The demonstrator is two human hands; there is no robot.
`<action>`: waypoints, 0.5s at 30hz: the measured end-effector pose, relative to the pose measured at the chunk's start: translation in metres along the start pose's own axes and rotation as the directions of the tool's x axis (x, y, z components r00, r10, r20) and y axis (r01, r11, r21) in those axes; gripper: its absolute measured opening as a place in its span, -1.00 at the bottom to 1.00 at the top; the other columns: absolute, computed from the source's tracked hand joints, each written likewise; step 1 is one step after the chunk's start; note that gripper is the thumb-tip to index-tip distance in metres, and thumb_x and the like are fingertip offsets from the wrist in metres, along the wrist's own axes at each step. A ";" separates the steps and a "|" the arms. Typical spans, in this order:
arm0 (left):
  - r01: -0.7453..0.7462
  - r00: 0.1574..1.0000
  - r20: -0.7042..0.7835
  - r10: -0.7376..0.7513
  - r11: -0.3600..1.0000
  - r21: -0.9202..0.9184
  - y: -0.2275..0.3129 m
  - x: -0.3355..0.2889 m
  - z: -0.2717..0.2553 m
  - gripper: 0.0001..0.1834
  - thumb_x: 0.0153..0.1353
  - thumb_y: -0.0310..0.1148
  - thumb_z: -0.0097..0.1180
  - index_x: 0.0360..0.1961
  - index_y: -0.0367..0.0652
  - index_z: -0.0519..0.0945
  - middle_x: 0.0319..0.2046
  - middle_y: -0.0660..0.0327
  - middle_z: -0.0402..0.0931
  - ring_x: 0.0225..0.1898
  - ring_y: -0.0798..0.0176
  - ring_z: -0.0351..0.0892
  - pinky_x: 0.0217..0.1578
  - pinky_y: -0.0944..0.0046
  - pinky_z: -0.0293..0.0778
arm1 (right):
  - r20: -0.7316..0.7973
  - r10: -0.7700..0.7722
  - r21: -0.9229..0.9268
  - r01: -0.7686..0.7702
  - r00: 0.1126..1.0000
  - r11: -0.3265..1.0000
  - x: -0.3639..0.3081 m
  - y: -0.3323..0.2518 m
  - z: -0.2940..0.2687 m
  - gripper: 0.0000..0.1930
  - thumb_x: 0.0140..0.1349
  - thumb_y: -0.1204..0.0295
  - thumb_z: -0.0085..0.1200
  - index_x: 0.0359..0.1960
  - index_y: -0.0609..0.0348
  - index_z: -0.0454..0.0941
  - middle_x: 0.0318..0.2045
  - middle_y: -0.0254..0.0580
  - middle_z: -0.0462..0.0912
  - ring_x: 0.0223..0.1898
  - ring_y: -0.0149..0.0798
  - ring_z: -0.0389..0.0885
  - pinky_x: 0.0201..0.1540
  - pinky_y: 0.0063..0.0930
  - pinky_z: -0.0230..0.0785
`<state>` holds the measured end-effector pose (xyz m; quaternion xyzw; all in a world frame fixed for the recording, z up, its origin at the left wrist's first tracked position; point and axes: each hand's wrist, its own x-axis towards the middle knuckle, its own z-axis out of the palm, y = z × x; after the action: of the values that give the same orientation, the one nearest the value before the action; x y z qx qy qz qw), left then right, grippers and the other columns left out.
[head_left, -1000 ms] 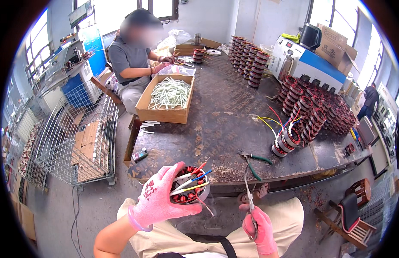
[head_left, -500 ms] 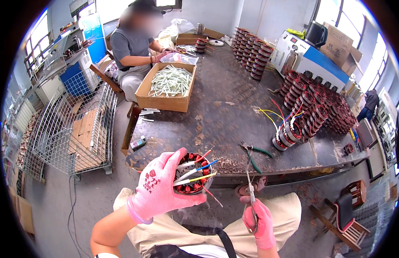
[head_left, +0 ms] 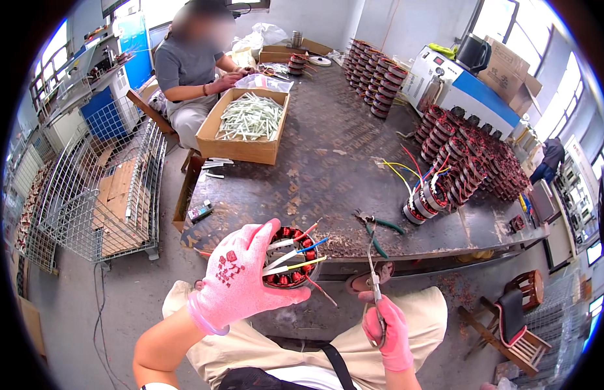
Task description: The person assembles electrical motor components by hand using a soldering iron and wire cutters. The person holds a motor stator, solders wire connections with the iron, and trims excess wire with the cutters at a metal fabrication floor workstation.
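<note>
My left hand (head_left: 234, 279), in a pink glove, is closed around a ring-shaped motor stator (head_left: 294, 284) with red copper windings, held in front of the table edge. Red, blue and yellow lead wires (head_left: 302, 263) with white sleeves stick out of its open face to the right, and a thin reddish wire hangs lower. My right hand (head_left: 390, 331), also gloved in pink, grips a slim metal scissors-like tool (head_left: 376, 286) by its loop handles. Its long tips point up, close to green-handled pliers (head_left: 373, 227) lying on the table edge.
On the dark worn table (head_left: 315, 188) stands a cardboard box (head_left: 240, 151) of white sleeves, with a few loose beside it. Stacked stators (head_left: 468, 159) fill the right side; more stacks (head_left: 380, 78) stand farther back. A co-worker (head_left: 191, 78) sits at the far left. A wire cage (head_left: 107, 195) stands left.
The whole view has shifted slightly, so the table and its contents sit a little more to the left. Both hands keep their holds and have barely moved.
</note>
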<state>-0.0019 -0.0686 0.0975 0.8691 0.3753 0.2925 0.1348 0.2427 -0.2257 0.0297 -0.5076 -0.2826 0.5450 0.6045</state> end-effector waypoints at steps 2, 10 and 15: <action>0.006 1.000 0.000 -0.006 1.000 -0.026 0.000 -0.001 0.000 0.10 -0.31 0.12 0.54 0.21 -0.33 0.38 -0.03 -0.03 0.48 -0.02 -0.11 0.54 0.02 0.02 0.46 | -0.006 0.007 -0.007 -0.007 1.000 1.000 0.000 0.000 0.001 -0.51 0.49 0.19 -0.19 0.06 0.53 0.39 -0.80 -0.45 0.19 -0.79 -0.51 0.09 -0.71 -0.62 -0.02; -0.116 0.984 -0.134 0.115 0.993 -0.003 -0.003 -0.003 0.007 0.09 -0.32 0.11 0.54 0.21 -0.30 0.39 -0.05 0.00 0.47 -0.02 -0.09 0.52 0.02 0.01 0.46 | 0.026 0.040 0.000 -0.040 0.999 0.999 0.000 0.002 -0.005 -0.49 0.48 0.16 -0.19 0.12 0.49 0.37 -0.75 -0.43 0.27 -0.73 -0.53 0.13 -0.65 -0.63 -0.04; -0.146 0.980 -0.136 0.147 0.989 0.016 0.000 -0.001 0.004 0.17 -0.43 0.08 0.61 0.23 -0.30 0.37 -0.01 0.02 0.50 -0.02 -0.07 0.56 0.01 0.03 0.47 | 0.024 0.029 0.001 -0.029 0.999 1.000 -0.001 0.001 -0.004 -0.49 0.48 0.15 -0.19 0.12 0.48 0.37 -0.75 -0.44 0.26 -0.73 -0.54 0.12 -0.65 -0.63 -0.05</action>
<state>0.0002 -0.0693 0.0937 0.8726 0.3196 0.3594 0.0844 0.2458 -0.2284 0.0276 -0.5048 -0.2823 0.5598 0.5934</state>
